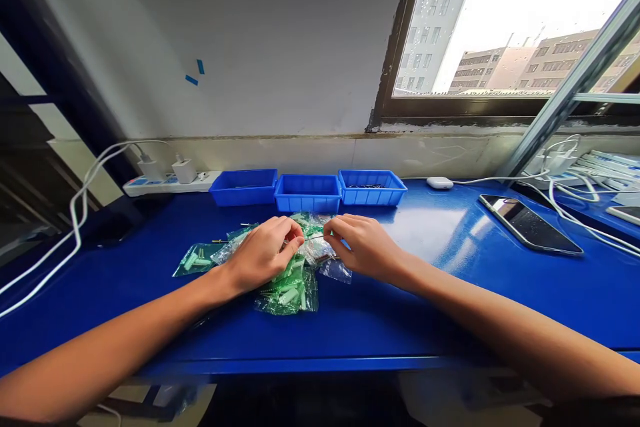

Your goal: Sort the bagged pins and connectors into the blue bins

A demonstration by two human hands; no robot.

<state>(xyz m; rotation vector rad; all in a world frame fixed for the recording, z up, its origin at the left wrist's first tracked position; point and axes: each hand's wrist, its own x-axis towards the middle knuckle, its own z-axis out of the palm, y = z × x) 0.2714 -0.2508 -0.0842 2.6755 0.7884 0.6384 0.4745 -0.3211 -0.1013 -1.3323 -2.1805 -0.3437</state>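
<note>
Both my hands meet over a heap of small clear and green plastic bags (289,288) on the blue table (430,293). My left hand (265,255) is closed in a pinch on one end of a thin metal pin (314,237). My right hand (361,245) pinches the pin's other end. The bags hold pale green plastic parts. One separate green bag (197,259) lies to the left of the heap.
Three blue bins (243,187) (308,193) (373,187) stand in a row behind the heap, against the wall. A power strip (167,181) with chargers and white cables sits at the back left. A phone (530,223) and an earbud case (439,183) lie at the right.
</note>
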